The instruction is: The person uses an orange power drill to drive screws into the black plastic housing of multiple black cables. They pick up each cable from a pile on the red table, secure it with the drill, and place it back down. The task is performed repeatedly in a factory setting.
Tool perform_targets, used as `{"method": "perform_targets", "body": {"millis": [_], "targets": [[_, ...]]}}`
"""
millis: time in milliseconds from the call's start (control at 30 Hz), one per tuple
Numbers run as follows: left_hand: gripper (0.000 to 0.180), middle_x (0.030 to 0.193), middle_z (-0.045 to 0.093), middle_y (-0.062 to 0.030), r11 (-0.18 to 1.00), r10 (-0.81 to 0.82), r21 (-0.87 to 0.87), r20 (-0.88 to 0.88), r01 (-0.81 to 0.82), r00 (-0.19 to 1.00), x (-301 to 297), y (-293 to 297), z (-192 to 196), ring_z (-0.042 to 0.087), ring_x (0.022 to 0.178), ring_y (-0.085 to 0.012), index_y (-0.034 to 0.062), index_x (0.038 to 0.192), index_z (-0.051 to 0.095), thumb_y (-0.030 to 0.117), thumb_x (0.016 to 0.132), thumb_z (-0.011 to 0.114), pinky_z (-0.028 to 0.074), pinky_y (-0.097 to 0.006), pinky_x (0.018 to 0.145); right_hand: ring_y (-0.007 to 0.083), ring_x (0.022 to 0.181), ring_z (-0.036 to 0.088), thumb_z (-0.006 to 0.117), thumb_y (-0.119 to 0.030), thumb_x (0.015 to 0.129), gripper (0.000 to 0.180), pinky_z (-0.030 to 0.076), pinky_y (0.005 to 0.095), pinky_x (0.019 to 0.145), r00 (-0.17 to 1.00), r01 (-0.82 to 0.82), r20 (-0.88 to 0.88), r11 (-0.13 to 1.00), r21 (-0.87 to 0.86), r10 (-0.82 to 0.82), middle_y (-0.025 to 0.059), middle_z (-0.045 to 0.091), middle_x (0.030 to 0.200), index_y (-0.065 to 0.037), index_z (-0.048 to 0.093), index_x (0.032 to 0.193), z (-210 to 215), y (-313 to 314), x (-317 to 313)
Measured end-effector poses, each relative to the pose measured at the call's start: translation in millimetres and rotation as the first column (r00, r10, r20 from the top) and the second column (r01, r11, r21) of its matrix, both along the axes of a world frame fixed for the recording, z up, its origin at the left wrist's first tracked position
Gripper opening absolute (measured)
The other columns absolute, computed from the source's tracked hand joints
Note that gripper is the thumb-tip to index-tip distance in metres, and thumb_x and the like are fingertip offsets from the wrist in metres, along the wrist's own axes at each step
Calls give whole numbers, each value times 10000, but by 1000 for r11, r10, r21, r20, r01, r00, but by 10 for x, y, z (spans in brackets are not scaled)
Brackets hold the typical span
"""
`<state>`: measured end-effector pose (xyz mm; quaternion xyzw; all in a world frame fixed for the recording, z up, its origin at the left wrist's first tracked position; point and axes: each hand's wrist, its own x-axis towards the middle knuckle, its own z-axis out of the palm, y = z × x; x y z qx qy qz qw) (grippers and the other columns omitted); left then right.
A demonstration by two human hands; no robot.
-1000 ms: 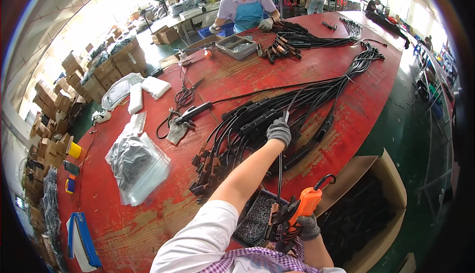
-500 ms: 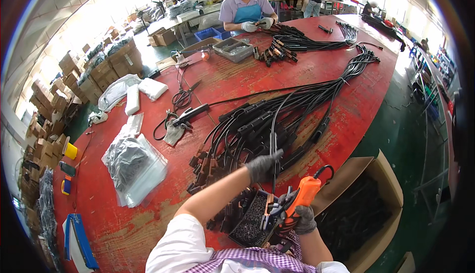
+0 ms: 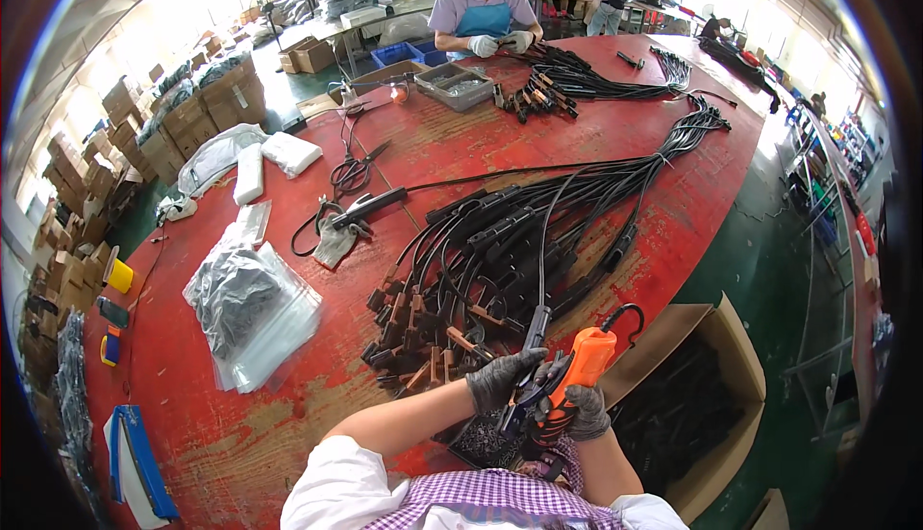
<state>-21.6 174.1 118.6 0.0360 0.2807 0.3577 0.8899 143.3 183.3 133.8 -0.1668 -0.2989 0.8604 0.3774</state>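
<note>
My right hand (image 3: 588, 415), in a dark glove, is closed around an orange electric screwdriver (image 3: 588, 357) with a black hook at its top. Just left of it, my left hand (image 3: 505, 378), also gloved, grips a black cable handle (image 3: 536, 328). Its cable runs up into a bundle of black cables (image 3: 606, 179) on the table. The lower end of the handle is beside the screwdriver's dark lower part, and my fingers partly hide both. Below my hands a container of small screws (image 3: 481, 442) is partly covered by my left arm. Copper-coloured clamp jaws (image 3: 433, 338) lie at the bundle's near end.
The red table (image 3: 288, 415) carries clear plastic bags (image 3: 255, 309), a glove (image 3: 335, 242) and scissors (image 3: 361, 167). An open cardboard box (image 3: 750, 376) of black parts stands at right. Across the table, a person (image 3: 486, 16) handles another cable bundle (image 3: 596, 78).
My left hand has come down toward the screwdriver, drawing the cable handle with it. The screwdriver stays in my right hand, and the view has shifted slightly.
</note>
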Motion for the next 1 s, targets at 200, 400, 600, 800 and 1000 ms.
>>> {"method": "perform_targets", "body": {"millis": [200,400,600,800,1000], "targets": [[454,980,607,-75,989,44,107,422,-98,906,-67,-243,57,612,807,-225,108,1142,493,456,851,472,511,-350,686,203,659,605,704,-246,656,481,535,325,578,999,48,16,997,-59,-48,167,554,981,5,491,1008,-41,50,-18],[442,1086,559,-88,931,339,-14,393,-364,855,-209,-547,-168,525,1019,-245,143,1125,510,465,823,501,484,-405,758,233,645,605,671,-322,693,502,525,340,513,964,219,149,976,20,-220,179,526,1052,-37,443,1037,-32,53,197],[473,1191,458,-164,837,540,-317,350,-446,766,-77,-742,-120,521,937,-273,186,1115,524,526,786,522,476,-403,744,182,619,529,651,-268,736,481,435,307,534,856,503,-100,773,386,-507,162,524,1053,-46,440,1107,226,-72,368],[447,780,490,-65,812,584,-453,633,-369,508,-233,-869,-380,440,440,-31,101,1203,418,362,858,526,346,-125,335,224,705,547,626,-205,739,451,454,347,605,820,541,-122,685,488,-560,189,556,1038,-20,446,1109,121,-93,352],[368,691,518,-49,851,505,-154,-15,-501,863,-190,-868,-305,424,392,-46,99,1110,429,384,880,468,310,-143,297,228,734,561,640,-208,744,459,469,382,647,821,496,0,713,496,-571,169,543,1026,-35,437,1118,-191,-61,234]]}}
